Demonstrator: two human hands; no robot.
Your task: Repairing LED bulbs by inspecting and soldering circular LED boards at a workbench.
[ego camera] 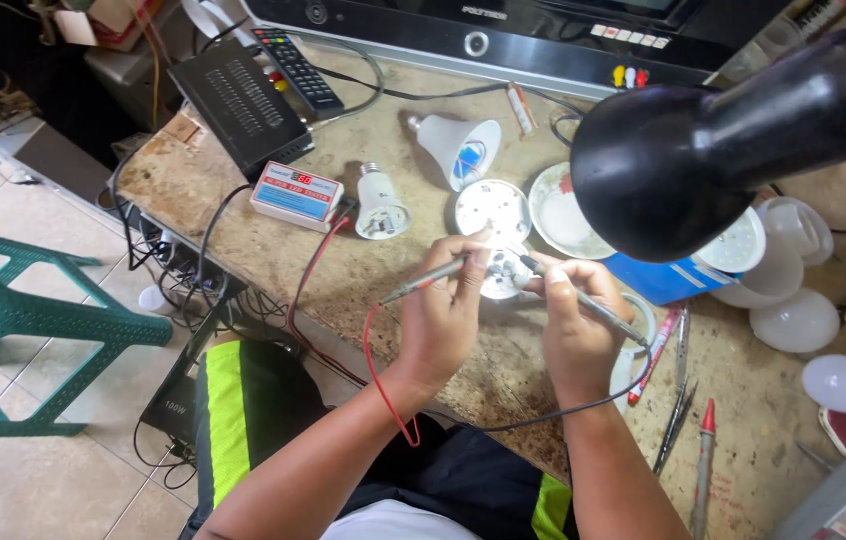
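My left hand (441, 318) grips a test probe with a red lead (421, 283), its tip pointed at a small round lamp board (503, 276) held between both hands. My right hand (571, 322) pinches a second probe with a black lead (583, 303), its tip touching the same board from the right. Both leads run back toward a small white and blue tester box with a red digit display (297, 195) at the bench's left.
A black desk lamp shade (663, 170) hangs over the right of the bench. Bulb bases (381, 207), a white cone housing (458, 148), round discs (493, 208), white domes (793, 320), tweezers (678, 410) and a remote (295, 68) lie around. A green plastic chair (3, 320) stands left.
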